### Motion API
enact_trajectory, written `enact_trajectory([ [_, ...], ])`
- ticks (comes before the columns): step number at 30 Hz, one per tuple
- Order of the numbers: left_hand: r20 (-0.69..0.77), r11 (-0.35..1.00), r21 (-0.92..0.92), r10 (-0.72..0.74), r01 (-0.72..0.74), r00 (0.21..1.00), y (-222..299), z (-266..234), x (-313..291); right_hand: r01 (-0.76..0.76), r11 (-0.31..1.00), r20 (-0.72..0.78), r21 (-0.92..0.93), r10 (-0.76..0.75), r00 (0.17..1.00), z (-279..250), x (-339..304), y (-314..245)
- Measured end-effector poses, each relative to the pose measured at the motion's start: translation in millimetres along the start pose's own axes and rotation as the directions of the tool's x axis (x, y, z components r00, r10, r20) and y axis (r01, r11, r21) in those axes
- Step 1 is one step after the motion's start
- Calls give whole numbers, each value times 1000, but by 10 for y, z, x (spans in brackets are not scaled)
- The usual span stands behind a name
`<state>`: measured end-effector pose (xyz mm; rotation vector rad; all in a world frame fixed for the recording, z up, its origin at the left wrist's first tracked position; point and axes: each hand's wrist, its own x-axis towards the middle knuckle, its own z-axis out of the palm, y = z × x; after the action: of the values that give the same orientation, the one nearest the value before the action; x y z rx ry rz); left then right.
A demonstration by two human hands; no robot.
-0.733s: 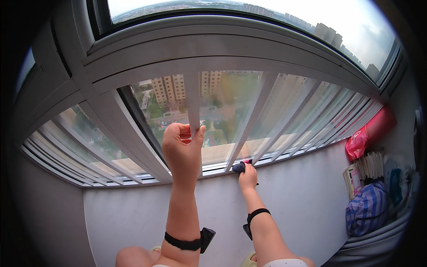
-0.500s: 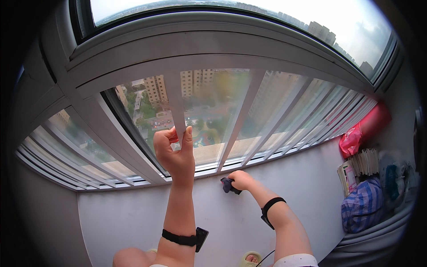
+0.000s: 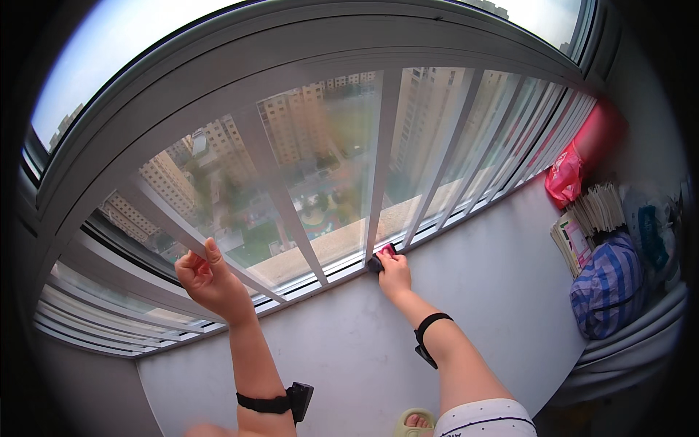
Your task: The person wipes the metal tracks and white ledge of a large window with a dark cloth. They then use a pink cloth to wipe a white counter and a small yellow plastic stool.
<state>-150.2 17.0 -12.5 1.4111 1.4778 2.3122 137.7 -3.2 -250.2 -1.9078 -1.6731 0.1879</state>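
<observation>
The left hand (image 3: 218, 288) is closed round a white bar (image 3: 164, 215) of the window guard, thumb on the near side and fingers curled behind; this grip probably steadies the person's reach. The right hand (image 3: 395, 275) is closed on a bunched dark-and-pink cloth (image 3: 375, 264), well to the right of the left grip, with 1 bar standing between the 2 hands. The cloth sits at the foot of another bar, by the bottom rail (image 3: 342, 272); bunched that small, it likely suits the narrow space there. How far the fingers wrap under it cannot be told.

Below each grip, a black strap (image 3: 263, 403) with a small box circles the forearm, presumably placed there to leave the fingers free. Beyond the right grip, a red bag (image 3: 564, 178), stacked papers (image 3: 597, 207) and a striped bag (image 3: 608, 288) sit toward the wall, seemingly stowed aside. Below that grip, a pale green slipper (image 3: 405, 424) rests on the floor (image 3: 342, 349).
</observation>
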Motion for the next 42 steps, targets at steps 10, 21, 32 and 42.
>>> enact_trajectory([
  [10,-90,993,116,-20,31,996,32,-41,47,-160,985,-250,63,171,953,-914,447,757],
  [21,92,836,451,305,-313,948,156,-178,-278,-290,830,182,476,230,956,-719,363,1066],
  [32,754,848,474,-254,-235,606,610,1061,-1072,-221,956,-424,195,285,859,-1031,892,1895],
  [42,770,747,537,-244,-392,590,457,1376,-1375,-473,717,-235,512,646,726,-1303,809,2026],
])
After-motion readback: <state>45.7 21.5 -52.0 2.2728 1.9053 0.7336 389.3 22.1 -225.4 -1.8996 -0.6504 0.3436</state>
